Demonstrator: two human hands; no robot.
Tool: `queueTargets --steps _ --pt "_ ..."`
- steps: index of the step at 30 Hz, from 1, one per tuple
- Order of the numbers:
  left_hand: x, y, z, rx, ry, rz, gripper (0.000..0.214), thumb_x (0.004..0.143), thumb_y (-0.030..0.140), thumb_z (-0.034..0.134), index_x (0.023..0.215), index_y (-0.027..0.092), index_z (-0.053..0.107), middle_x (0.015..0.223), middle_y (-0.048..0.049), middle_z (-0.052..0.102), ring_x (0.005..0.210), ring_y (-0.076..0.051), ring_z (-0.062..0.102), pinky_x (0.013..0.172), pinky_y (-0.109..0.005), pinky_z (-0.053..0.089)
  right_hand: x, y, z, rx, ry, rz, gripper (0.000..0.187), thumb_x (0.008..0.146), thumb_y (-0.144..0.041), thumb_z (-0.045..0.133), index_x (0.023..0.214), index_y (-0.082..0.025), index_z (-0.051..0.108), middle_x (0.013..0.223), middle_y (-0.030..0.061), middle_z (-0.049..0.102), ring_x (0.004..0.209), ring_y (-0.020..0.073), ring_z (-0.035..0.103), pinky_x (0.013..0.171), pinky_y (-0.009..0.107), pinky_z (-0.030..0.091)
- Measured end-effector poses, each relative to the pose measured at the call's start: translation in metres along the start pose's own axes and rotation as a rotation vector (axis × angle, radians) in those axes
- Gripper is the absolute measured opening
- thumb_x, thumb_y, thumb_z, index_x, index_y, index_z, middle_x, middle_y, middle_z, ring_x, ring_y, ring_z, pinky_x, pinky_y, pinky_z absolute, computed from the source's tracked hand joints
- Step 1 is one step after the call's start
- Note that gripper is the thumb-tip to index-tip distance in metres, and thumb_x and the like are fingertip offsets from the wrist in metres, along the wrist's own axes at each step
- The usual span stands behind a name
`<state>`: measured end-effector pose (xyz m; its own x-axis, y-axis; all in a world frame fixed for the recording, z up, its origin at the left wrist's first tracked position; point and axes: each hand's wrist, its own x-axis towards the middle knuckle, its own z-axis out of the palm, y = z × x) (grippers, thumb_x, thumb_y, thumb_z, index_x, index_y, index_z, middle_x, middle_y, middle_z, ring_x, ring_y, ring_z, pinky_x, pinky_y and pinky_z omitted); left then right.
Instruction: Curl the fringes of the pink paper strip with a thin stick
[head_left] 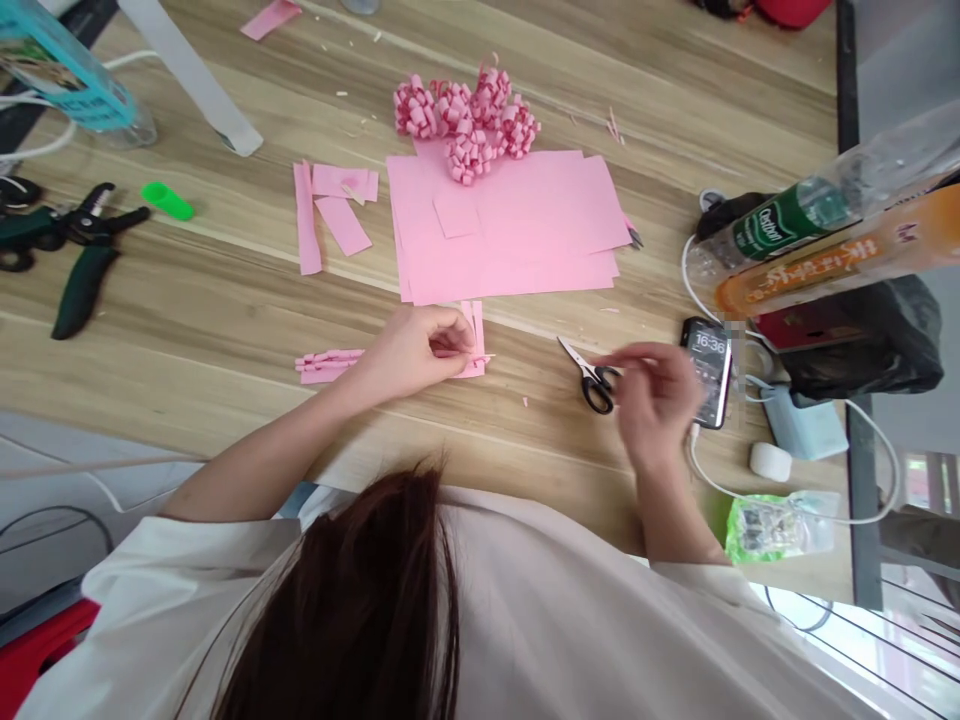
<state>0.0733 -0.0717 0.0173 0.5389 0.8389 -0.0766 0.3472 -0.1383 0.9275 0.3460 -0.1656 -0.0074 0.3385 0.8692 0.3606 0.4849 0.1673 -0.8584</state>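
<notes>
My left hand (420,350) is closed, its thumb and fingers pinching a thin pink paper strip (482,358) on the table. Under and beside these fingers lie more narrow pink pieces (472,318). A row of folded or fringed pink paper (326,362) reaches out to the left, partly hidden by my wrist. My right hand (658,400) is slightly blurred, its fingers apart beside the handles of small black-handled scissors (597,390). The scissors lie on the wood with blades to the upper left; whether a fingertip touches them is hard to see.
Pink paper sheets (517,250) lie ahead, with curly pink paper pompoms (469,120) at their top edge. Cut pink pieces (343,222), dark-handled pliers (86,235) and a green cap (167,200) are left. Bottles (795,225), a phone (709,375) and a white cable (889,440) crowd the right.
</notes>
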Motion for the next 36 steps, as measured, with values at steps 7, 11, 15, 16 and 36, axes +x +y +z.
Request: queueTargets --steps 7,11,15,16,36 --pt "-0.003 -0.001 -0.003 -0.109 -0.022 -0.016 0.023 0.068 0.021 0.077 0.075 0.015 0.056 0.08 -0.0052 0.073 0.072 -0.013 0.07 0.065 -0.021 0.055 -0.012 -0.028 0.09 0.164 -0.374 -0.105 0.017 0.094 -0.035 0.062 0.097 -0.021 0.071 0.096 0.0079 0.071 0.078 0.0168 0.064 0.06 0.029 0.049" --pt "-0.004 0.0 -0.003 -0.11 -0.063 0.001 0.018 0.07 0.016 0.074 0.074 0.015 0.056 0.08 -0.0046 0.073 0.073 -0.013 0.07 0.066 -0.02 0.055 -0.012 -0.019 0.086 0.179 -0.483 -0.139 0.017 0.095 -0.033 0.062 0.093 -0.02 0.072 0.083 0.0047 0.07 0.068 0.0137 0.06 0.053 0.025 0.042" --pt "-0.004 0.0 0.004 -0.107 -0.076 0.031 0.019 0.069 0.015 0.076 0.073 0.014 0.057 0.078 -0.0044 0.072 0.072 -0.012 0.069 0.067 -0.02 0.054 -0.011 -0.014 0.078 0.205 -0.496 -0.141 0.015 0.094 -0.032 0.065 0.089 -0.02 0.072 0.083 0.0046 0.071 0.07 0.0142 0.061 0.057 0.025 0.044" --pt "-0.005 0.0 0.006 -0.099 -0.073 0.038 0.02 0.069 0.016 0.077 0.072 0.014 0.057 0.077 -0.0041 0.072 0.071 -0.012 0.069 0.066 -0.02 0.054 -0.011 -0.013 0.077 0.209 -0.504 -0.143 0.016 0.094 -0.033 0.065 0.088 -0.02 0.072 0.083 0.0045 0.072 0.071 0.0145 0.062 0.058 0.026 0.045" --pt "-0.01 -0.001 0.018 0.021 -0.061 0.033 0.029 0.074 0.034 0.082 0.074 0.015 0.06 0.078 -0.0046 0.072 0.07 -0.012 0.067 0.064 -0.022 0.053 -0.013 -0.009 0.08 0.235 -0.527 -0.148 0.01 0.089 -0.019 0.058 0.079 -0.02 0.063 0.09 0.0053 0.066 0.076 0.0153 0.059 0.067 0.029 0.049"
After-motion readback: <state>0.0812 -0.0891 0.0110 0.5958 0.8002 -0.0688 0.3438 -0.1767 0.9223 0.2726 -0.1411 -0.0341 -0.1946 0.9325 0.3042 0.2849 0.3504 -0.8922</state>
